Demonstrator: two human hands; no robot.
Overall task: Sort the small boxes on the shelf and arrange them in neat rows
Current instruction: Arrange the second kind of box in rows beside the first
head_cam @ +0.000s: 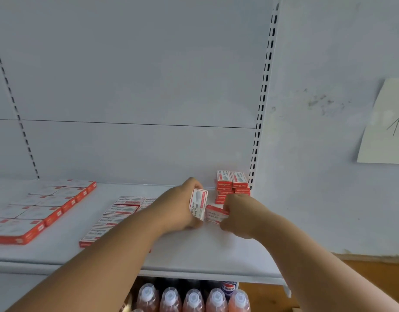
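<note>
Small red-and-white boxes lie on a white shelf (194, 255). My left hand (178, 208) grips one small box (198, 207) upright, its face turned right. Just right of it, my right hand (239, 218) holds another small box (215, 213) lying flat near the shelf surface. Behind them, a stack of the same boxes (232, 186) stands against the back right corner. A row of flat boxes (117, 212) runs toward me under my left forearm, partly hidden by it.
Larger flat red-and-white boxes (36, 212) lie in rows at the shelf's left. A slotted upright (261, 104) bounds the shelf on the right, with a paper sheet (385, 127) on the wall beyond. Bottles with white caps (194, 298) stand on the shelf below.
</note>
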